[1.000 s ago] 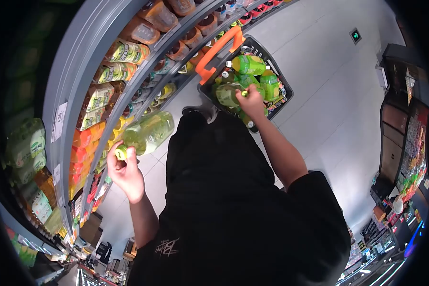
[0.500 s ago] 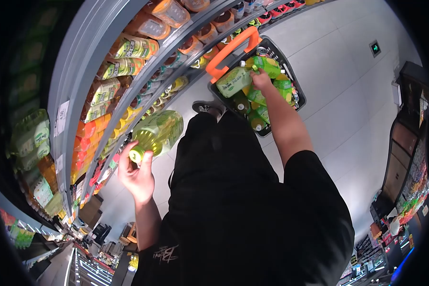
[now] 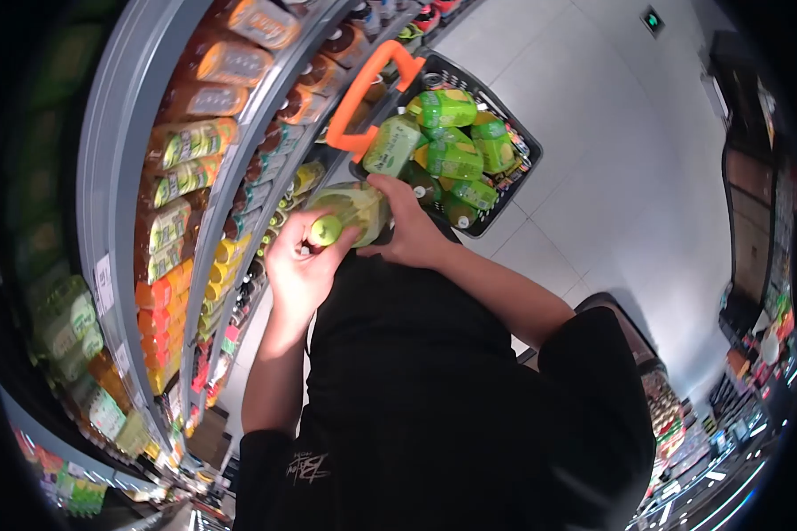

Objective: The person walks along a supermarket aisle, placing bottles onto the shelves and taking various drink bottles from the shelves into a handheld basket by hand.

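A large bottle with a light green cap and yellow-green contents (image 3: 359, 209) is held in front of my body. My left hand (image 3: 303, 252) has its fingers wrapped round the neck by the cap. On the bottle's far side lies my right hand (image 3: 409, 226), its palm and fingers against the bottle. Just beyond stands the black basket (image 3: 515, 193) with its orange handle (image 3: 356, 99) raised. Several green bottles fill it, and a pale green bottle (image 3: 391, 146) leans at the basket's near left corner.
Curved shelves (image 3: 239, 168) with rows of orange, yellow and brown drink bottles run along the left. Grey floor tiles (image 3: 593, 168) spread to the right of the basket. A green sign (image 3: 652, 19) shows at the top right, and store displays (image 3: 753, 230) line the right edge.
My right hand has let go of the pale green bottle in the basket and moved back to the large bottle. My left hand has brought that bottle up and right, closer to the basket.
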Demonstrator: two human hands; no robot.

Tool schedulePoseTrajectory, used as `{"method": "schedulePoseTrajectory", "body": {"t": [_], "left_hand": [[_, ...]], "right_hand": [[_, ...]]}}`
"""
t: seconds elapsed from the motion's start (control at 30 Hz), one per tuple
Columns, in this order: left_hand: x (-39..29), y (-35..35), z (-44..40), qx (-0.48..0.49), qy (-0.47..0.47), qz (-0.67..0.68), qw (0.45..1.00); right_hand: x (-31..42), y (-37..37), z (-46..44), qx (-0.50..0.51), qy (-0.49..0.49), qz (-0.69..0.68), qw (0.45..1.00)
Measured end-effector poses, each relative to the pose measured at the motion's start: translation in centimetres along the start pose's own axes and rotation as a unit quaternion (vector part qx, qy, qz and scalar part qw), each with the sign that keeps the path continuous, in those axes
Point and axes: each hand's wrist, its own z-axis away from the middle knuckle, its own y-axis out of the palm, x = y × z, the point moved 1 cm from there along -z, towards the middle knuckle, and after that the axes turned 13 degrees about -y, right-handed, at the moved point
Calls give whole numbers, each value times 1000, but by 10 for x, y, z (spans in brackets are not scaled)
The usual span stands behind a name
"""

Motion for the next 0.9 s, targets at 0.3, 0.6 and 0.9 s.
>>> {"method": "schedulePoseTrajectory", "body": {"t": [0.3,0.6,0.9], "left_hand": [[-14,37,-49,146,-21,-25,989],[169,-30,-57,141,-250,-43,957],[346,-104,88,104,-520,-111,840]], "right_hand": [[-61,-37,32,-111,121,198,966],[-165,-47,68,167,433,338,819],[-202,-19,66,192,422,402,789]]}}
